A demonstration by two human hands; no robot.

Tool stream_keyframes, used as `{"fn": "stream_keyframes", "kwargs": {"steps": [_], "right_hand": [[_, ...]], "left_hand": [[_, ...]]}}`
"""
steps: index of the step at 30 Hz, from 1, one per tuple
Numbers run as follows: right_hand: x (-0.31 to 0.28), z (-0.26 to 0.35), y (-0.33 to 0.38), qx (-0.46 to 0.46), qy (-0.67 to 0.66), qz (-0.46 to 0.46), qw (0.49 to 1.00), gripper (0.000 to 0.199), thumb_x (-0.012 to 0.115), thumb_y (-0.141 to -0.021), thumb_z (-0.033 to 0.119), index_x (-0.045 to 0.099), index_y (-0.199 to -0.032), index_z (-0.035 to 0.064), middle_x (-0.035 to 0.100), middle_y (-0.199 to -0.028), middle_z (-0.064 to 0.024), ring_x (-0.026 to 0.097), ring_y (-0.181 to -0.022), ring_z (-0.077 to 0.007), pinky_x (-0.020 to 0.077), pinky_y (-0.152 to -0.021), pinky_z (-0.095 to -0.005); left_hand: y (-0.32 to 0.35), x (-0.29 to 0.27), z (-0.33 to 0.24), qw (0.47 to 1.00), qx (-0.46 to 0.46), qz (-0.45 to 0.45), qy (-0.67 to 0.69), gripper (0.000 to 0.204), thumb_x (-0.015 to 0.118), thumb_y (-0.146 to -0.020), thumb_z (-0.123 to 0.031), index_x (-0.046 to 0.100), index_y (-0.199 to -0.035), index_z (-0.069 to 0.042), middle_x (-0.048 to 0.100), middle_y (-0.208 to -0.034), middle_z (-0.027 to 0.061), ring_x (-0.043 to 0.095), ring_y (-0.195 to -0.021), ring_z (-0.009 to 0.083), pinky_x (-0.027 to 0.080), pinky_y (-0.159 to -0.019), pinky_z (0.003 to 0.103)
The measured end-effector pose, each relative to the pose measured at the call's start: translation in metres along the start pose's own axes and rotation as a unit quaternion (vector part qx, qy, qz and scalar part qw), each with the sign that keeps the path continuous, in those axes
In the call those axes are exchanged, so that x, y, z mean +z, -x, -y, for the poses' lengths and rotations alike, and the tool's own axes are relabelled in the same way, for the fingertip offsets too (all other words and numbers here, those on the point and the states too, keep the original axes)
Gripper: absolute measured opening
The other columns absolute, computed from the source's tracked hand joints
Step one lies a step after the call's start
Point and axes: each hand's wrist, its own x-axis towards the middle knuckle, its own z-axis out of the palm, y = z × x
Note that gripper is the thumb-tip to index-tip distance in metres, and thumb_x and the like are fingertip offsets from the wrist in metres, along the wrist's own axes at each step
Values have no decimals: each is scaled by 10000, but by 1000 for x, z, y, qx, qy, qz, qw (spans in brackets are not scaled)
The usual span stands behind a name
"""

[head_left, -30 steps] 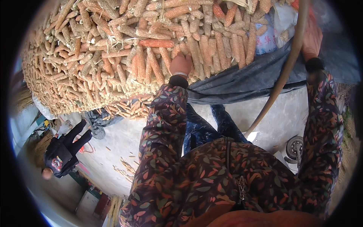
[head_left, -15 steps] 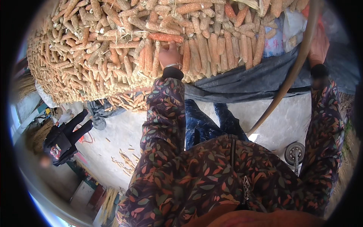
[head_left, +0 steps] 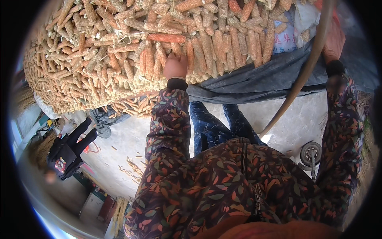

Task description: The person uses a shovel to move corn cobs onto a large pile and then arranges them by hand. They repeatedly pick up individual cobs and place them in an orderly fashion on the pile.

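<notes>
A big heap of bare corncobs (head_left: 115,47) spreads across the top of the view, with a row of cobs lined up side by side along its near edge. My left hand (head_left: 175,67) is at that row, its fingers closed round the lower end of a corncob (head_left: 176,48). A reddish cob (head_left: 166,38) lies crosswise just beyond it. At the far right my right hand (head_left: 333,46) reaches up beside a white printed sack (head_left: 285,36), partly behind a brown wooden pole (head_left: 304,75). Its fingertips are hidden near something red, so their grip does not show.
Dark sheeting (head_left: 254,81) hangs along the heap's near edge. The curved pole slants down to the concrete floor (head_left: 284,115). A small wheel (head_left: 310,154) stands at my right. Another person in dark clothes (head_left: 67,153) is at the left, near cobs scattered on the floor (head_left: 133,169).
My left hand has drawn slightly toward me, and a cob end now shows between its fingers. My right hand stays at the far right. The view has shifted a little.
</notes>
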Motion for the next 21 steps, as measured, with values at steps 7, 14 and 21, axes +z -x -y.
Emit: {"fn": "stream_keyframes", "kwargs": {"steps": [7, 14, 21], "right_hand": [[-23, 25, -5, -5, -96, -65, 993, 542, 531, -990, 396, 552, -1329, -26, 601, -1272, -228, 530, -1212, -407, 413, -1005, -518], [-9, 7, -5, 1, 1, -33, 999, 576, 573, -915, 411, 504, -1407, 121, 534, -1425, -101, 476, -1339, -285, 353, -1108, -461], [-6, 7, -3, 16, 23, -19, 999, 609, 571, -918, 419, 477, -1444, 128, 511, -1454, -101, 471, -1349, -288, 340, -1120, -465]], "left_hand": [[49, 11, -31, 987, 95, 17, 125, 425, 680, -875, -426, 671, -977, -14, 721, -821, 193, 707, -782, 396, 553, -702, 492], [33, 31, -93, 988, 110, 70, 86, 445, 659, -874, -426, 635, -910, 17, 696, -835, 277, 684, -822, 471, 539, -752, 542], [30, 31, -98, 986, 136, 72, 56, 370, 630, -878, -367, 643, -919, 0, 704, -864, 258, 695, -812, 440, 551, -749, 533]]}}
